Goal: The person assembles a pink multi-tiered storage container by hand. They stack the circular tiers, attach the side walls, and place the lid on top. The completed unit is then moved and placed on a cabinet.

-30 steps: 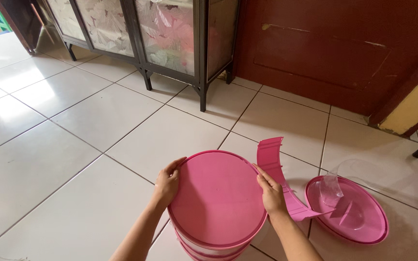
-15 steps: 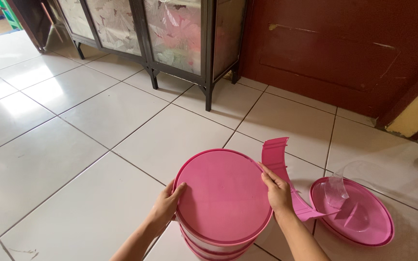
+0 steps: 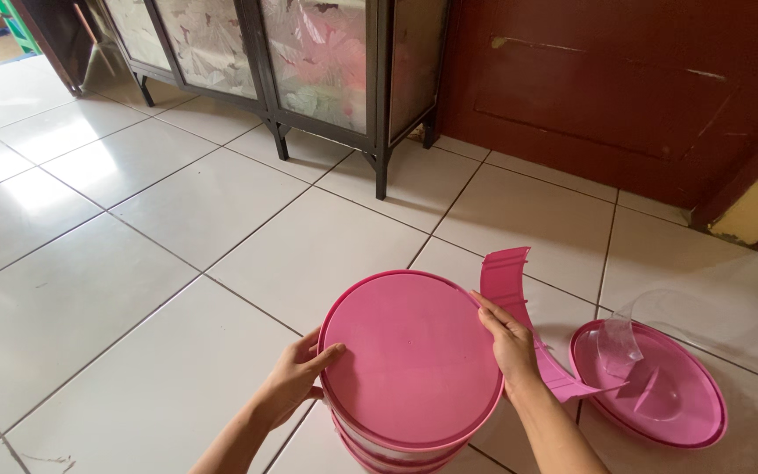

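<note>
Passage right of the pink container (image 3: 410,360) is being obstructed by the curved strip (image 3: 519,316) and dish (image 3: 651,386); leftward floor (image 3: 116,290) is being left open.
</note>
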